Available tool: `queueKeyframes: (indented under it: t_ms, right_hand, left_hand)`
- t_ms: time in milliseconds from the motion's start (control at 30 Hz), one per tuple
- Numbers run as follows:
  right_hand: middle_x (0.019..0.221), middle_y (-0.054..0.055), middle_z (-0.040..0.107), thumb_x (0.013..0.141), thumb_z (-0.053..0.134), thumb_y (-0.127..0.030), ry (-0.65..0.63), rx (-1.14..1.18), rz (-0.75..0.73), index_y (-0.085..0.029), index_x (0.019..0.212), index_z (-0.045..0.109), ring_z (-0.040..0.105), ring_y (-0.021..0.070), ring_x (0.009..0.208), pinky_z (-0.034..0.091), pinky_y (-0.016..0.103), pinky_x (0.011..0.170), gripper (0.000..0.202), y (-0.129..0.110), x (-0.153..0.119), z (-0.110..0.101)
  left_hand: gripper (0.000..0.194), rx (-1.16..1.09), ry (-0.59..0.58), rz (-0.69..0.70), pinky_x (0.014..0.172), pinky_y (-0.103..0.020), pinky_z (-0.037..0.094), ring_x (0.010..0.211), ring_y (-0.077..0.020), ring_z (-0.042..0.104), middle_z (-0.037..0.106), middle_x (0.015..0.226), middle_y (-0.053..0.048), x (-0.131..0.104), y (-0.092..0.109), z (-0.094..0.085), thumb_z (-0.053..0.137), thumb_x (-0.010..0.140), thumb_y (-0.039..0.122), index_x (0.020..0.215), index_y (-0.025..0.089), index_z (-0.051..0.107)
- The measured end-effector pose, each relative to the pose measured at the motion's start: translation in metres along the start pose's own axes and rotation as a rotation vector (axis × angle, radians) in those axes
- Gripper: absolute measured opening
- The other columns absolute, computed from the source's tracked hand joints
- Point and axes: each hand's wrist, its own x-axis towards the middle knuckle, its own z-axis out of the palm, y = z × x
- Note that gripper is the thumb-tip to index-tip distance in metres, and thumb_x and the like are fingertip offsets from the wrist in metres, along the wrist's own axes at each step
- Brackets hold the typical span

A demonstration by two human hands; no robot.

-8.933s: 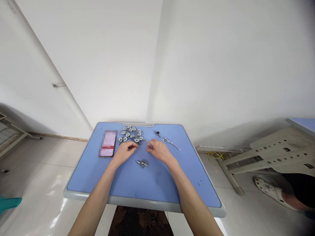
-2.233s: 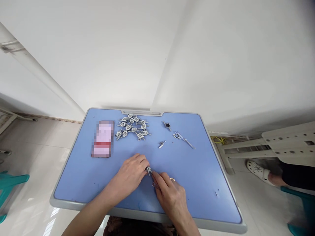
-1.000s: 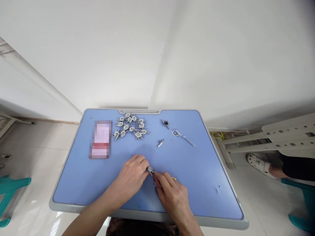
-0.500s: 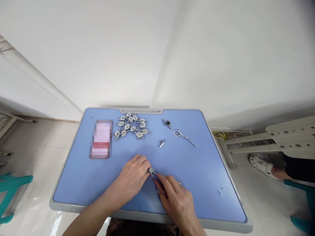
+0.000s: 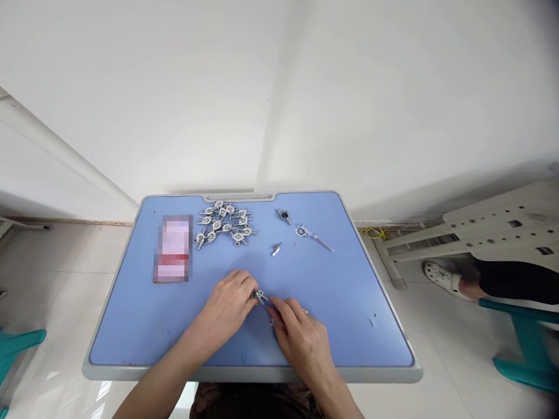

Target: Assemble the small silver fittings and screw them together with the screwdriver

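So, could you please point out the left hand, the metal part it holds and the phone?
Left hand (image 5: 230,298): head view, back of the hand.
Metal part (image 5: 257,295): head view, its exposed body.
Phone (image 5: 174,245): head view, its pixelated screen.

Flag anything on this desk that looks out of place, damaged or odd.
The phone at the left of the desk looks odd: coarse pixel blocks cover it, leaving it unreadable. Tiny specks I can't identify lie near the right edge. I see no spill or clear damage.

Phone, yellow cable, white clog.
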Motion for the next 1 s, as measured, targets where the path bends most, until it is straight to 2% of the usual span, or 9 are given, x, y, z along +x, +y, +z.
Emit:
queueKeyframes:
  t_ms: [133, 267, 467, 600, 800, 1000]
  right_hand:
    - [0.076, 0.003, 0.064, 0.096, 0.045, -0.019, 0.012, 0.056, 0.024, -0.015, 0.1, 0.062, 0.057, 0.0101, 0.056, 0.038, 0.023, 0.049, 0.019, -0.002, 0.009, -0.002]
    - [0.076, 0.003, 0.065, 0.095, 0.046, -0.016, 0.041, 0.111, -0.016, -0.016, 0.093, 0.063, 0.057, 0.0098, 0.058, 0.041, 0.023, 0.053, 0.018, -0.004, 0.013, -0.003]
    - [0.074, 0.002, 0.063, 0.094, 0.045, -0.013, 0.016, 0.201, -0.059, -0.016, 0.09, 0.064, 0.054, 0.0083, 0.055, 0.041, 0.022, 0.052, 0.019, -0.006, 0.012, -0.001]
    - [0.074, 0.002, 0.064, 0.094, 0.047, -0.013, 0.019, 0.196, -0.11, -0.016, 0.09, 0.063, 0.054, 0.0087, 0.054, 0.04, 0.023, 0.051, 0.017, -0.007, 0.011, 0.0]
    - [0.072, 0.003, 0.064, 0.093, 0.049, -0.013, 0.082, 0.117, -0.062, -0.014, 0.097, 0.064, 0.056, 0.009, 0.055, 0.041, 0.023, 0.051, 0.015, -0.008, 0.013, 0.0]
    - [0.073, 0.003, 0.065, 0.092, 0.05, -0.011, 0.081, 0.184, -0.076, -0.014, 0.094, 0.064, 0.057, 0.0089, 0.055, 0.042, 0.023, 0.053, 0.015, -0.01, 0.015, 0.001]
  left_hand:
    - [0.009, -0.002, 0.001, 0.01, 0.076, -0.032, 0.043, 0.087, -0.0179, 0.055, 0.058, 0.089, -0.001, 0.001, -0.001, -0.001, 0.053, 0.091, 0.013, 0.084, 0.019, 0.054]
    - [0.011, -0.018, 0.007, 0.012, 0.076, -0.032, 0.043, 0.087, -0.0178, 0.054, 0.058, 0.088, 0.0, 0.001, -0.002, 0.001, 0.053, 0.089, 0.01, 0.083, 0.019, 0.054]
    - [0.011, -0.014, 0.002, 0.008, 0.077, -0.032, 0.043, 0.088, -0.018, 0.054, 0.058, 0.09, -0.001, 0.001, -0.002, 0.001, 0.052, 0.089, 0.009, 0.085, 0.019, 0.054]
    - [0.01, 0.003, 0.013, 0.005, 0.077, -0.033, 0.044, 0.088, -0.0183, 0.054, 0.058, 0.091, -0.001, 0.0, -0.001, 0.001, 0.053, 0.089, 0.01, 0.086, 0.019, 0.054]
    - [0.011, 0.001, 0.015, 0.007, 0.077, -0.033, 0.044, 0.086, -0.0177, 0.054, 0.058, 0.089, -0.001, 0.001, -0.002, 0.002, 0.051, 0.09, 0.01, 0.085, 0.019, 0.054]
    - [0.012, 0.007, -0.001, -0.003, 0.077, -0.032, 0.044, 0.087, -0.018, 0.054, 0.058, 0.09, -0.001, 0.002, -0.001, 0.0, 0.05, 0.09, 0.009, 0.084, 0.019, 0.053]
